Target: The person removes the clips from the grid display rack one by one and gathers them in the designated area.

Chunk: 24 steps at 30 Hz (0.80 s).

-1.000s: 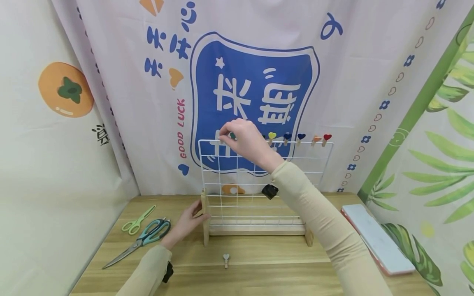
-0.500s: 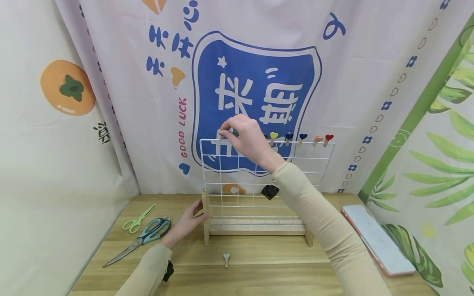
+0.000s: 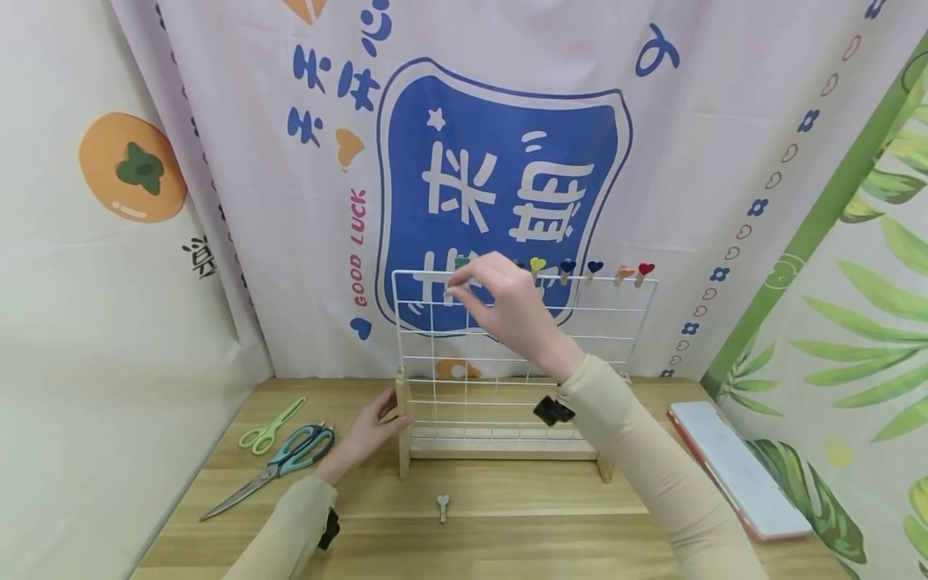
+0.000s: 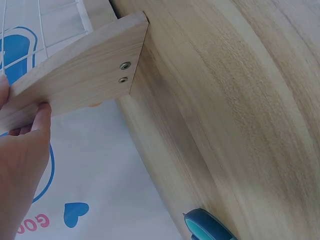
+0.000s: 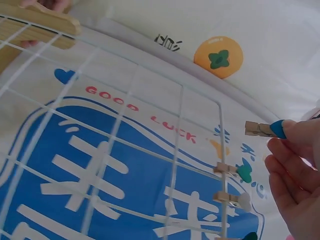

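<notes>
Peg (image 5: 258,129) is pinched by its blue heart (image 5: 278,128) in the right hand's (image 5: 302,165) fingers, apart from the grid (image 5: 222,135) near its left end; wooden tip presumably left free thus. Left post (image 4: 95,70) is gripped by the left hand (image 4: 25,155), likely for steadiness.

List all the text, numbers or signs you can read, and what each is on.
"GOOD LUCK": pink letters on the pale cloth backdrop.
"天天开心": blue characters on that backdrop.
"来" and "期": white characters on its blue shield-shaped panel; the rest partly covered.
Blue loop, same backdrop: perhaps a 9.
Black mark on the white wall, by the round orange fruit print: too small to read.
</notes>
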Motion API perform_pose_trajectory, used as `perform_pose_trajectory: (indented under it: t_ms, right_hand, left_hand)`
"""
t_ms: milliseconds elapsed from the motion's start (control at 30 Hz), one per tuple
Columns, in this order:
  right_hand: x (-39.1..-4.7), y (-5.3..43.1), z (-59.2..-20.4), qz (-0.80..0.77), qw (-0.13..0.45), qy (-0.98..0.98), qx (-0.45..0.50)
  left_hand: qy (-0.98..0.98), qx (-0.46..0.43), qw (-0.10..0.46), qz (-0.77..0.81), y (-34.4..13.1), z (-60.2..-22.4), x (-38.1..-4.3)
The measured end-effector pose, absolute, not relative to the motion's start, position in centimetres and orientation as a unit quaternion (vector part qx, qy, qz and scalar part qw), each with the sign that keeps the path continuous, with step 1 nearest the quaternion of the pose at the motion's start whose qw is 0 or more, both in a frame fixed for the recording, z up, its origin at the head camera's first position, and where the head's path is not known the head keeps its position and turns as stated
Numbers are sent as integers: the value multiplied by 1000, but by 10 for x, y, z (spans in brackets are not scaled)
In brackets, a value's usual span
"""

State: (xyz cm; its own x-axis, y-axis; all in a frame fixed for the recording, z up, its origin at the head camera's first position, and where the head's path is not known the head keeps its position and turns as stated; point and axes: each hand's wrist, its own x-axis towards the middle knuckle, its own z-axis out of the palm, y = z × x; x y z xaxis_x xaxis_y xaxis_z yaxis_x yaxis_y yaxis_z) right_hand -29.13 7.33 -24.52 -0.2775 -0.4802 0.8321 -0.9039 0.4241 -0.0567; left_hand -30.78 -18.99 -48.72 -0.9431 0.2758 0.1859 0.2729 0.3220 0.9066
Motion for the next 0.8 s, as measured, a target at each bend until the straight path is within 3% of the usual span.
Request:
perform_pose_trajectory:
  t_ms: [367, 800]
  right_hand:
    - [-278, 85, -328, 265, 335, -776, 464]
    - [-267, 95, -433, 296, 235, -814, 441]
  left_hand:
    - [815, 168, 0, 554, -189, -487, -307]
    - [821, 173, -16, 544, -189, -488, -306]
